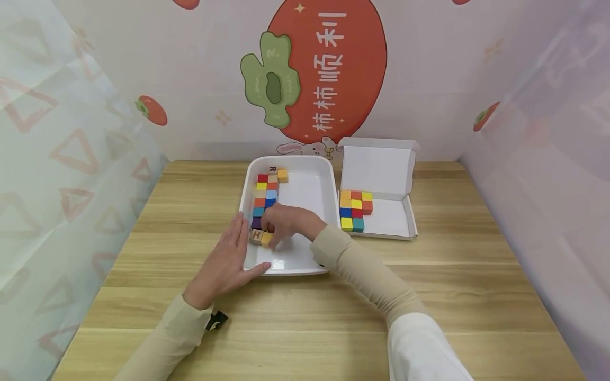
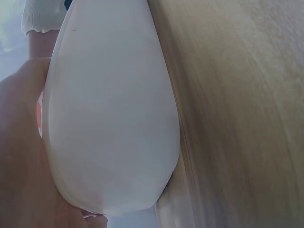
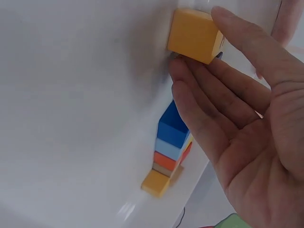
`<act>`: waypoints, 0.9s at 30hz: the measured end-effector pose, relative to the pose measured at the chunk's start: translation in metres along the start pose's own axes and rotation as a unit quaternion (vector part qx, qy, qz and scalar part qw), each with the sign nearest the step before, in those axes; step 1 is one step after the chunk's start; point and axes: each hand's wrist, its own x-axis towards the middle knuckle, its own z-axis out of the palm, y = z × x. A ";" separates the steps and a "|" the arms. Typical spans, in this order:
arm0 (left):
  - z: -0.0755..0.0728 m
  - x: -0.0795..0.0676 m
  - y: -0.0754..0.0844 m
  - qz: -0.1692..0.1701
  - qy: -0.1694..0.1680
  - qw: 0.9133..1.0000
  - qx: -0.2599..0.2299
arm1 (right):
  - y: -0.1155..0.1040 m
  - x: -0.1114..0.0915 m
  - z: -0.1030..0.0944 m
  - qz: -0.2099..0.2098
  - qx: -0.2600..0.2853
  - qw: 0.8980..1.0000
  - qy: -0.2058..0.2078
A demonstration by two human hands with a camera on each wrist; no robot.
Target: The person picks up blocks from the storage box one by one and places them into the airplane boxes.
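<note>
Blocks (image 1: 271, 194) in a white tray (image 1: 310, 185)
Head: right hand (image 1: 292, 219) pinches an orange block (image 1: 267, 240) near the tray's lower left; straight-fingered left hand (image 1: 226, 267) flanks its wall, likely steadying it. Wood-grain bench (image 1: 324, 328), printed sheeting (image 1: 200, 63) behind. Left wrist: that hand lies against the rim, gripping nothing visible. Right wrist: the block sits in a fingertip pinch.

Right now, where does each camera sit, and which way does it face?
Head: on the person's head, facing forward and down at the tray, box and table; left hand, right hand and sleeves show.
Left wrist: on that wrist, facing the tray's outer wall; part of the left hand and a cuff show.
Right wrist: on that wrist, facing into the tray at cubes; the right hand's palm and fingers show.
Head and right wrist share the cubes and right hand.
</note>
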 end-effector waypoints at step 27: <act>-0.001 -0.001 0.002 -0.005 0.001 1.000 0.001 | 0.005 -0.078 -0.068 0.005 0.004 0.997 0.081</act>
